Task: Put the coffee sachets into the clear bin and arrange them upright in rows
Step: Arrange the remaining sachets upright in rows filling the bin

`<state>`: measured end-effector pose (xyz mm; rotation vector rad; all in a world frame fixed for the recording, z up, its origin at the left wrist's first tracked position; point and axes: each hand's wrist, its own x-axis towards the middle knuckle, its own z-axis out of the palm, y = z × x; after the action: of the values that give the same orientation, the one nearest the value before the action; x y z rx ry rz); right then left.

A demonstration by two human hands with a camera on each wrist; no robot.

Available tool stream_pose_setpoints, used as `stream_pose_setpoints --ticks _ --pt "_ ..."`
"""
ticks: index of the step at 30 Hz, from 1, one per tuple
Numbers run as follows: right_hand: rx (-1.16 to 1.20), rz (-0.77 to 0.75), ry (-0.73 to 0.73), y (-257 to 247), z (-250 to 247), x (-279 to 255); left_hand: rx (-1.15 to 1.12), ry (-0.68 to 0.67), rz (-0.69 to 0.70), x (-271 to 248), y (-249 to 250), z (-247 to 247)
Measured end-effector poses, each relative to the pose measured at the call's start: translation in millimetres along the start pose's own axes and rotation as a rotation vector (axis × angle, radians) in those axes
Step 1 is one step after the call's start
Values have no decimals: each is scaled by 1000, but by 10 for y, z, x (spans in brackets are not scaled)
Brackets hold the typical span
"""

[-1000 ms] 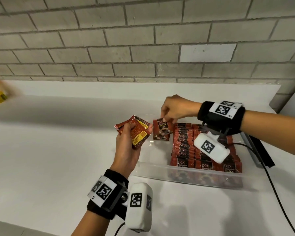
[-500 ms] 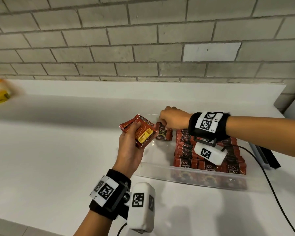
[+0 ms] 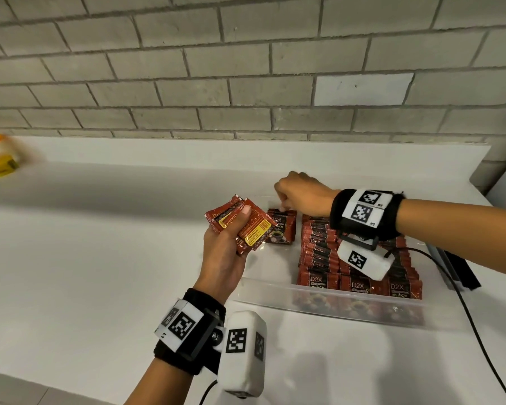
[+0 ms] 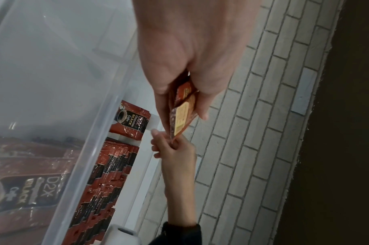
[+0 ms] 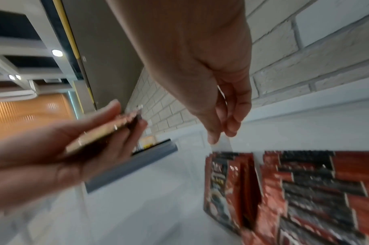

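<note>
Head view: left hand (image 3: 225,252) gripping sachets (image 3: 240,226)

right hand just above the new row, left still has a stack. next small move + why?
Probably: right hand reaches to the left hand and pinches one coffee sachet from its stack. The right holds nothing, the clear bin has bare floor in front of the short new row.
</note>
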<state>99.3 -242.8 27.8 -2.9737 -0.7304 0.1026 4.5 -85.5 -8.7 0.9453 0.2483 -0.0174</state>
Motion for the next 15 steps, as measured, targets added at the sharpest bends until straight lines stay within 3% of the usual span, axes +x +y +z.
stream_pose_setpoints --ticks 3,6,9,15 --pt "223 -29 141 10 -193 -121 -14 8 7 2 2 -1" --pt "414 -134 134 -194 -295 -357 -14 -6 23 3 1 18" --pt "402 -202 63 -450 -232 -530 21 -38 51 -6 -11 44" --pt "398 -118 11 -565 -145 -486 77 -49 21 -15 15 69"
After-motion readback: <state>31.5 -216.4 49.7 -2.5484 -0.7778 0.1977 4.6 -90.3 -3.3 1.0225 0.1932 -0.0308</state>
